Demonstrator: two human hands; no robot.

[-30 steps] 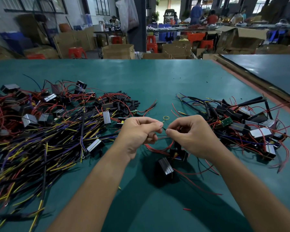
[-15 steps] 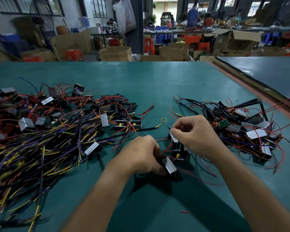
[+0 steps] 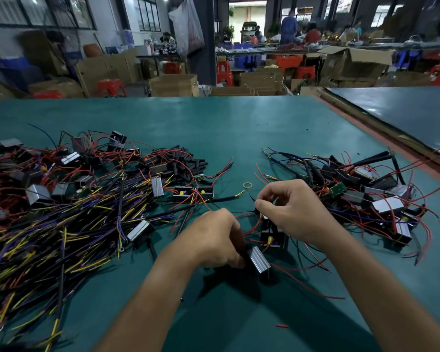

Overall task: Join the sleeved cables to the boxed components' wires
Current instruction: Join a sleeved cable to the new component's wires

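My left hand (image 3: pixel 215 240) is curled around the near end of a small silver-and-black boxed component (image 3: pixel 258 259) lying on the green table (image 3: pixel 214 128). My right hand (image 3: pixel 292 209) is raised just beyond it and pinches thin dark wires between thumb and forefinger. Another open black boxed component (image 3: pixel 273 240) with red wires sits between my hands. A black sleeved cable (image 3: pixel 221 198) with a yellow tip lies just beyond my left hand.
A big tangle of sleeved yellow, purple and black cables (image 3: pixel 61 224) with loose boxes fills the left. A pile of boxed components with red wires (image 3: pixel 366 199) lies at the right. A yellow ring (image 3: pixel 247 184) lies mid-table. A dark board (image 3: pixel 404 115) borders the far right.
My left hand let go of the wire it pinched with the right, dropped down toward me and took hold of the silver box. My right hand stayed up with the wires.
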